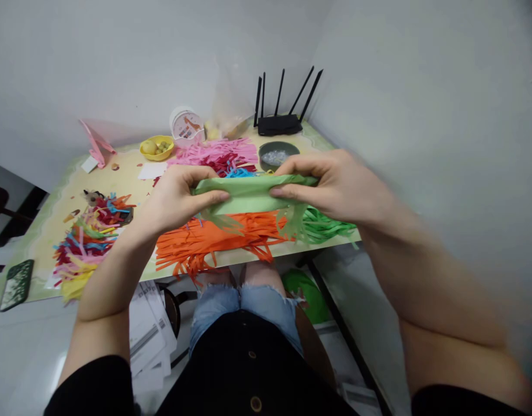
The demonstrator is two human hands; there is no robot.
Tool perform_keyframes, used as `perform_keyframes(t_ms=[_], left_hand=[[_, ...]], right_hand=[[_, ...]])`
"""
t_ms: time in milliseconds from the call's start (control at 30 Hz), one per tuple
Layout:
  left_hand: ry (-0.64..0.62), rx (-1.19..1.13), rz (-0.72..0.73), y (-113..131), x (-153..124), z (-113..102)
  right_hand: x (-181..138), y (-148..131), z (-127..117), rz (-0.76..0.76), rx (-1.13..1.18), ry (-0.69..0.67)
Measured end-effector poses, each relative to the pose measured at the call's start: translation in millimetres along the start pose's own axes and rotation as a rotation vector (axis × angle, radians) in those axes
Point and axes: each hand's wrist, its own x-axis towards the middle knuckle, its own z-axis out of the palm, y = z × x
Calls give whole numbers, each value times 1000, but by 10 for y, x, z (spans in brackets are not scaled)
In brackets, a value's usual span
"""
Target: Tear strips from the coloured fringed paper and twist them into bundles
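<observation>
A folded strip of light green fringed paper (pixel 251 195) is held above the table between both hands. My left hand (pixel 179 196) grips its left end, fingers curled round it. My right hand (pixel 335 185) pinches its right end, thumb below and fingers on top. Cut fringes hang down from the strip. Under it on the table lie orange fringed paper (pixel 214 240) and darker green fringed paper (pixel 327 226).
The table (pixel 49 222) holds pink fringed paper (pixel 218 153), a mixed heap of coloured scraps (pixel 88 237), a yellow bowl (pixel 156 148), a dark bowl (pixel 278 154), a white tub (pixel 187 126), a black router (pixel 279 122) and a phone (pixel 17 284). Walls stand behind and to the right. Papers (pixel 148 335) lie on the floor.
</observation>
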Motion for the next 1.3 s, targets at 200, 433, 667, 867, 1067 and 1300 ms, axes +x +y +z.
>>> perform_keyframes(t_ms=[200, 433, 667, 867, 1067, 1300], left_hand=[[66, -76, 35, -13, -99, 23], [23, -307, 98, -179, -183, 57], [9, -383, 101, -237, -188, 36], [21, -338, 66, -228, -177, 51], [40, -143, 149, -139, -191, 76], [239, 40, 144, -102, -230, 198]], right_hand=[[-127, 87, 163, -46, 233, 190], [-196, 222, 302, -140, 373, 207], [-175, 198, 224, -233, 275, 130], [-174, 188, 169, -297, 43, 56], [-192, 171, 162, -393, -14, 37], [-210, 61, 249, -237, -32, 136]])
